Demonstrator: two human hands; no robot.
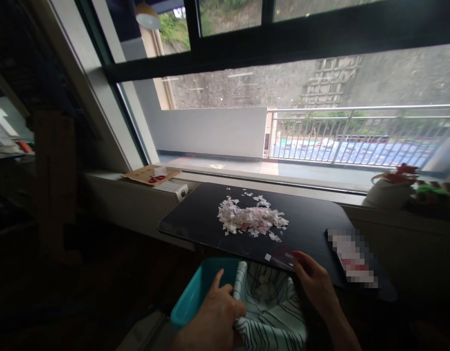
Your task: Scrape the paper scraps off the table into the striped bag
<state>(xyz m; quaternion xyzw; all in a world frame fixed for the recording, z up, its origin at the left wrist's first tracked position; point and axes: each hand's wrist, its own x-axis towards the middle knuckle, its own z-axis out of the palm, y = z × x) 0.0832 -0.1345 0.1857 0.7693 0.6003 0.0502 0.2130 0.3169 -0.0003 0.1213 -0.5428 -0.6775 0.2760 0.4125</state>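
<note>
My left hand (219,309) is over a turquoise bin (195,285), its index finger stretched out and its other fingers closed on a striped cloth bag (272,331). The bag lies in and over the bin, its mouth open, with pale paper bits (263,288) inside. At the table's near edge my right hand (316,278) pinches a thin see-through reddish sheet (283,254), whose outline is faint. One square paper scrap (267,257) lies beside that sheet. Farther back on the black table (199,209) is a heap of small paper scraps (250,219), white and pinkish.
A phone-like slab (351,258), its screen blurred out, lies on the table's right. Red-handled scissors (157,179) rest on brown paper (139,175) on the sill. A white pot (389,190) stands at the right below the window. Dark cardboard (54,170) stands at left.
</note>
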